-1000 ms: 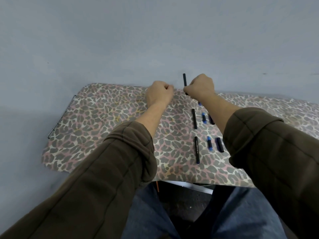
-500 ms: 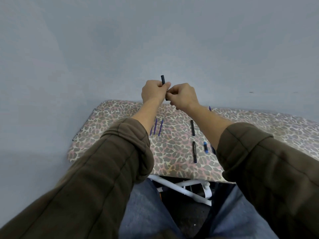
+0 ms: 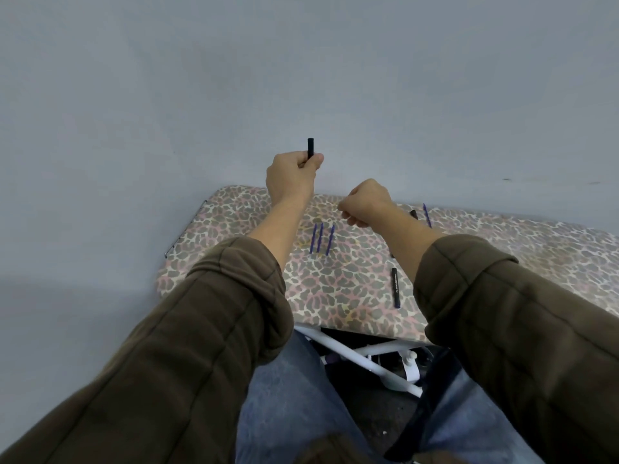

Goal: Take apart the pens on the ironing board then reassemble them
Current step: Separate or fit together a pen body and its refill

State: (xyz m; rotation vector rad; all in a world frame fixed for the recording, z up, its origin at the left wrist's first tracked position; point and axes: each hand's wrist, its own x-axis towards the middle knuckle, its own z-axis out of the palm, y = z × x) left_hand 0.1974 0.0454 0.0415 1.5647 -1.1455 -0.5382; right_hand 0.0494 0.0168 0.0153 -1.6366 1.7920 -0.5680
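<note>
My left hand (image 3: pixel 291 177) is raised above the far edge of the ironing board (image 3: pixel 351 289) and grips a black pen barrel (image 3: pixel 310 148) upright, its top end sticking out above the fingers. My right hand (image 3: pixel 366 202) hovers lower and to the right, curled into a fist; nothing shows between its fingers. Three purple refills (image 3: pixel 321 239) lie side by side on the board below my hands. A black pen barrel (image 3: pixel 396 288) lies near the front edge. Another purple refill (image 3: pixel 426 215) and a black piece (image 3: pixel 414 214) lie beyond my right wrist.
The board has a leopard-print cover and stands against a plain grey wall (image 3: pixel 301 78). Its white metal legs (image 3: pixel 365 360) show below the front edge, above my knees. My right sleeve hides part of the board's right half.
My hands were together on the black barrel half a second ago; they have separated. The left hand rose with the barrel and the right hand dropped down to the right.
</note>
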